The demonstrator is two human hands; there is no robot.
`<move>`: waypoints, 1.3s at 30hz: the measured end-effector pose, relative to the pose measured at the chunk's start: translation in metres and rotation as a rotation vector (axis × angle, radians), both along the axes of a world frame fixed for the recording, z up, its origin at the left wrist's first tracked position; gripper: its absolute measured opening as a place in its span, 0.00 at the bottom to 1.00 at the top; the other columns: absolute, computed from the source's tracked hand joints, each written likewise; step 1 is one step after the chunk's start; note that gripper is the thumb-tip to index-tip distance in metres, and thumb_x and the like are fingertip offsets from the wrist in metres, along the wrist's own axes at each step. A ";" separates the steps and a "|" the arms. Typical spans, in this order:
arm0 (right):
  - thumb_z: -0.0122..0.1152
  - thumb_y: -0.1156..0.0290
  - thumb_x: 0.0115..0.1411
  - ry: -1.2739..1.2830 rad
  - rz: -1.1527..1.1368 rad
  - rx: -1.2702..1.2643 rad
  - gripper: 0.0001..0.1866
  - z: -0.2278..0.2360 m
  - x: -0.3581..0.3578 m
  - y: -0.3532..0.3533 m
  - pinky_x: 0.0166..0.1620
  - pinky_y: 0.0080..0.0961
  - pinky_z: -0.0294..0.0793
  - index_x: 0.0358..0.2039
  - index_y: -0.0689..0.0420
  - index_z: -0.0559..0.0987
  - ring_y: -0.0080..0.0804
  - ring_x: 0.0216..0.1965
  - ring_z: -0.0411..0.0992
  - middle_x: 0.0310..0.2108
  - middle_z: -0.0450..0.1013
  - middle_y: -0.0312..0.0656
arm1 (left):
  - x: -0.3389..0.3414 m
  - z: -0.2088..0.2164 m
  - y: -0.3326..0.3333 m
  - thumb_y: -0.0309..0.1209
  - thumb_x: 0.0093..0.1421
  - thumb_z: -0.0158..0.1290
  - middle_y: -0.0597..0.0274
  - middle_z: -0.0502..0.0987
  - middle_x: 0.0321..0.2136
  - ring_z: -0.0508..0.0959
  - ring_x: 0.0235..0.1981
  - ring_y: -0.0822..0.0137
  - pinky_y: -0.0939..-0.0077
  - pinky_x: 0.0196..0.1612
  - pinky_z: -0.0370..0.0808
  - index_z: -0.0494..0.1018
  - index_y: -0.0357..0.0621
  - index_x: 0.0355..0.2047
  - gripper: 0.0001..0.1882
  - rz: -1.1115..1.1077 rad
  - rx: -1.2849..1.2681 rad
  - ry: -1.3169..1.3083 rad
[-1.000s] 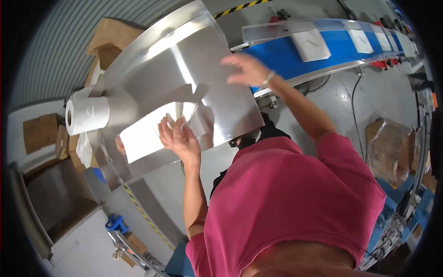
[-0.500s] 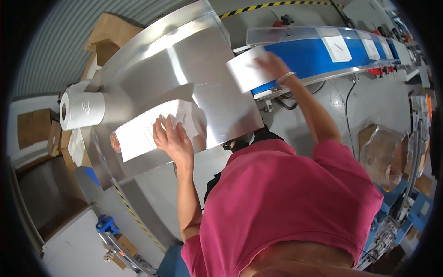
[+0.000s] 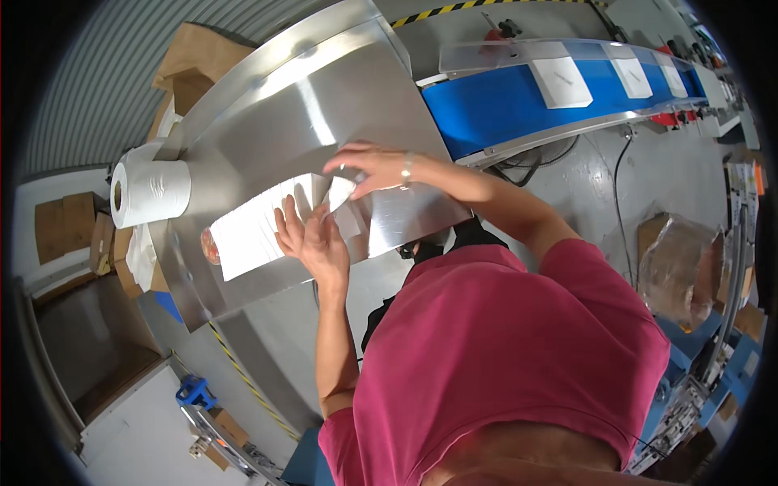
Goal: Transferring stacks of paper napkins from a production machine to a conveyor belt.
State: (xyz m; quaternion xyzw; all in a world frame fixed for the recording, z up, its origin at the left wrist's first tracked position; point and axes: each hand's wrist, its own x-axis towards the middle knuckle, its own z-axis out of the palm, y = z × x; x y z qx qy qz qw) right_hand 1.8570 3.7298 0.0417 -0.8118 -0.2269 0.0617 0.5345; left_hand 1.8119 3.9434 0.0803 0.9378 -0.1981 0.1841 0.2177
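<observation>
A row of white folded sheets [image 3: 253, 235], standing close together, lies along the near part of the steel table. My left hand [image 3: 316, 247] rests on its right end, fingertips on the stack and thumb against one white sheet [image 3: 339, 193] that leans away from the others. Over that sheet comes my right hand [image 3: 371, 168], slightly blurred, its thumb and fingers apart around the sheet's upper corner. No firm grip by the right hand shows. A round reddish object [image 3: 211, 245] sits against the left end of the row.
The steel table [image 3: 267, 154] has a raised back edge. To its right runs a blue conveyor belt [image 3: 478, 113] carrying several white pieces, the nearest a white packet [image 3: 562, 82]. A large white roll [image 3: 151, 193] stands at the left, near cardboard boxes [image 3: 65, 225].
My right hand has left the belt, where it held a white piece, and come back to the stack. A sheet now leans out at my left thumb. The belt's pieces have shifted.
</observation>
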 end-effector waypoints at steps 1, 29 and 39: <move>0.68 0.63 0.48 -0.140 -0.025 -0.107 0.28 -0.017 0.007 0.010 0.56 0.32 0.63 0.50 0.50 0.72 0.41 0.58 0.59 0.55 0.63 0.43 | -0.001 0.004 -0.001 0.28 0.52 0.59 0.52 0.60 0.61 0.54 0.63 0.46 0.51 0.61 0.50 0.76 0.51 0.43 0.17 -0.004 0.047 0.035; 0.67 0.63 0.47 -0.272 -0.035 -0.215 0.29 -0.019 0.022 0.039 0.54 0.30 0.65 0.52 0.51 0.72 0.40 0.59 0.57 0.54 0.64 0.43 | 0.007 0.006 0.016 0.33 0.56 0.55 0.50 0.57 0.62 0.50 0.65 0.45 0.45 0.63 0.43 0.74 0.46 0.45 0.15 -0.002 -0.012 0.076; 0.45 0.64 0.65 0.535 -0.449 0.544 0.24 -0.107 -0.036 -0.167 0.57 0.29 0.63 0.62 0.49 0.59 0.27 0.50 0.69 0.54 0.68 0.42 | 0.011 0.000 0.030 0.24 0.54 0.54 0.53 0.65 0.56 0.60 0.59 0.50 0.53 0.59 0.53 0.71 0.43 0.50 0.20 0.080 0.016 -0.008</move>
